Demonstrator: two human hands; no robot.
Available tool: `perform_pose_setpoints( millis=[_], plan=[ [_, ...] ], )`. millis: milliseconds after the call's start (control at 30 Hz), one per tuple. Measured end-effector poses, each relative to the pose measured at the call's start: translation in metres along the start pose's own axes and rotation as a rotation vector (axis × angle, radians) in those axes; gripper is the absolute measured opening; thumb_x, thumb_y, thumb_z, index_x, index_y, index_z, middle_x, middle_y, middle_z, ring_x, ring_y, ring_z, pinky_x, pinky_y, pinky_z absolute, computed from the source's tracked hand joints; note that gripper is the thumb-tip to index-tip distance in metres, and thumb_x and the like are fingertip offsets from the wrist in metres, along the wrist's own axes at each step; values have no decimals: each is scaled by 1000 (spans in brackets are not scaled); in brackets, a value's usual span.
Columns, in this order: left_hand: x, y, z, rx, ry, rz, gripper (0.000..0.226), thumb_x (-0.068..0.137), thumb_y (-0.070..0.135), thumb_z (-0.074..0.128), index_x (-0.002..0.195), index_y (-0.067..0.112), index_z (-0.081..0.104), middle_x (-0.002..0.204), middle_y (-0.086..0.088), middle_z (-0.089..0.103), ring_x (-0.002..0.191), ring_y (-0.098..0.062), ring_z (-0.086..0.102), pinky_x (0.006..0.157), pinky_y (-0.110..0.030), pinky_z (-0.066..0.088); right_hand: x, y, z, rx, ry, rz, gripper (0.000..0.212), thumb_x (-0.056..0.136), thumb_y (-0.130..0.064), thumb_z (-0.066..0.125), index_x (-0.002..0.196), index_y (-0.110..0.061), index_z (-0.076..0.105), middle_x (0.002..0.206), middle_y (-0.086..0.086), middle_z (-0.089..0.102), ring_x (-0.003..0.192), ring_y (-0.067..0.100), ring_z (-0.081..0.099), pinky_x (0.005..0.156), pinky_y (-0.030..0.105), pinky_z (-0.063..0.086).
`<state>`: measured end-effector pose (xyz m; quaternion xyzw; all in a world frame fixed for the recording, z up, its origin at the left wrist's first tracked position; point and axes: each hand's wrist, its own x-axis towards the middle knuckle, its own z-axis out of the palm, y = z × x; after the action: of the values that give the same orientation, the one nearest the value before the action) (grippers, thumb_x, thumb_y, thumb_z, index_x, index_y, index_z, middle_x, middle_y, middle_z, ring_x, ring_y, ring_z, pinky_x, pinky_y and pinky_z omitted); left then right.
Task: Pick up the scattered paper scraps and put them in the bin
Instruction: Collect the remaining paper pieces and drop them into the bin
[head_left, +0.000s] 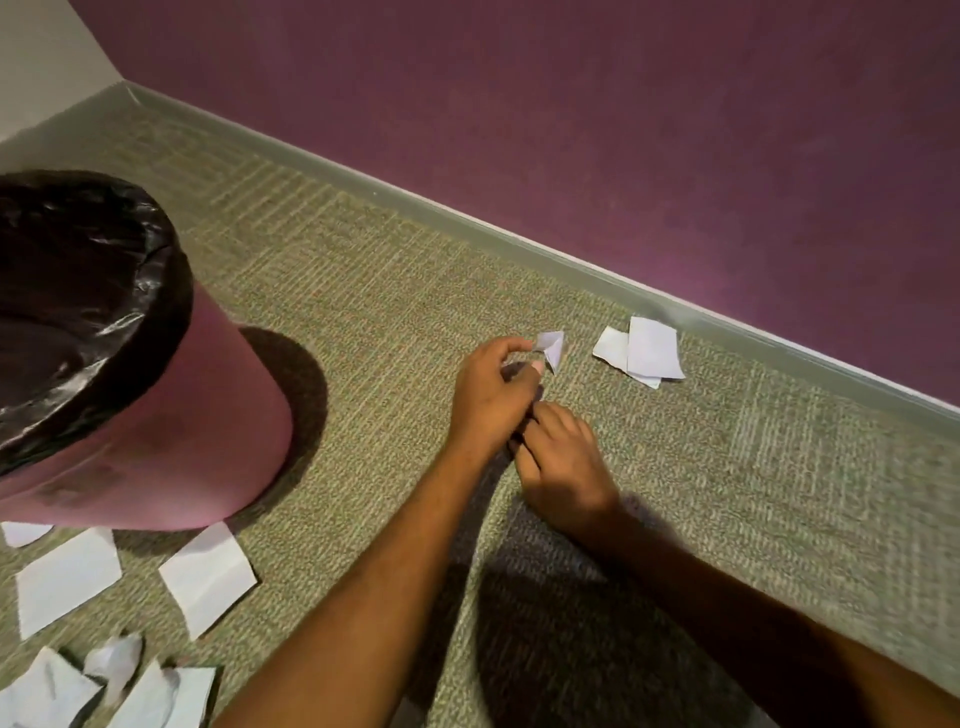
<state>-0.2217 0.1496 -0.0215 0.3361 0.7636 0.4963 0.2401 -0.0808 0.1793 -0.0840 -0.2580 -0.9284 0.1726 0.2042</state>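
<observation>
Pinching a small scrap (551, 348) between thumb and forefinger, the left hand (493, 387) holds it at or just above the carpet (395, 322). The grip takes one corner only and leaves most of the paper free, which suits a thin, light piece.

The right hand (563, 460) sits directly behind the left hand and touches it, with its fingers curled under. The palm side is hidden, so it cannot be told whether this hand holds paper or nothing. Judgement: it is placed close so that gathered pieces can pass between the hands before one trip to the container.

The bin (208, 415) stands upright on the carpet to the left, well apart from both hands. A black liner (156, 270) is folded over its rim, which holds the bag open. The interior shows only dark plastic, with no paper visible in the part shown.

Material on the floor:
- two overlapping scraps (641, 353), near the held piece and beside the baseboard (467, 221);
- flat scraps (208, 577), lying by the bin's base;
- crumpled scraps (117, 667), at the lower left.

Judgement: the task is at an early stage, since most pieces are not yet collected.
</observation>
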Motion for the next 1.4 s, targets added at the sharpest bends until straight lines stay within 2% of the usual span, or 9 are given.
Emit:
perform_pose_setpoints(
  millis=[100,267,600,700,833,933,1033,1200,1400],
  plan=[
    [24,-10,22,218,-193,117,33,95,39,71,128,40,72,169,-4,38,154,-19,35,121,-39,32,-2,7,-1,81,36,-26,4,96,-7,64,98,-7,68,103,12,61,100,35,57,86,48,48],
    [26,-22,37,342,-290,98,55,109,43,52,161,25,44,174,-6,25,164,-18,6,131,-53,8,-1,13,-9,207,67,48,15,96,-3,59,83,-5,65,93,11,61,97,29,55,87,44,49],
    [14,-38,51,352,-6,155,49,112,41,39,152,17,55,156,-10,56,151,-24,41,124,-49,35,2,21,-8,197,182,186,15,84,7,66,79,-7,70,97,2,65,99,25,57,84,42,51],
    [14,-38,53,441,0,184,48,111,34,44,153,13,54,156,-15,55,151,-27,42,126,-48,32,11,37,-15,100,256,161,17,90,2,67,100,-9,75,106,5,69,105,28,60,95,43,48],
    [11,-33,56,530,-9,225,51,109,30,49,156,10,48,160,-16,49,154,-27,36,129,-46,27,41,77,-38,-264,155,345,48,99,-44,65,140,-20,59,149,11,55,142,32,47,118,53,33],
    [11,-32,54,531,-17,210,52,110,33,47,158,12,44,164,-16,45,156,-27,32,129,-47,26,58,109,-43,-337,45,529,68,98,-75,49,151,-33,47,166,12,37,157,33,29,123,61,23],
    [11,-30,55,529,-30,198,53,111,34,46,159,14,42,166,-14,42,158,-26,29,130,-46,24,60,129,-43,-347,48,546,68,101,-78,39,151,-34,52,162,9,45,149,34,38,116,58,30],
    [12,-32,55,515,-36,187,53,111,35,45,161,16,39,168,-13,39,159,-24,27,132,-47,21,62,137,-47,-334,178,504,47,108,-57,49,137,-26,69,139,8,66,122,33,53,98,48,43],
    [13,-35,48,365,-102,70,63,104,43,59,162,29,39,170,-3,35,159,-25,24,128,-49,25,63,133,-49,-352,217,501,37,107,-43,52,124,-22,78,118,2,77,104,26,60,85,41,40]
  ],
)
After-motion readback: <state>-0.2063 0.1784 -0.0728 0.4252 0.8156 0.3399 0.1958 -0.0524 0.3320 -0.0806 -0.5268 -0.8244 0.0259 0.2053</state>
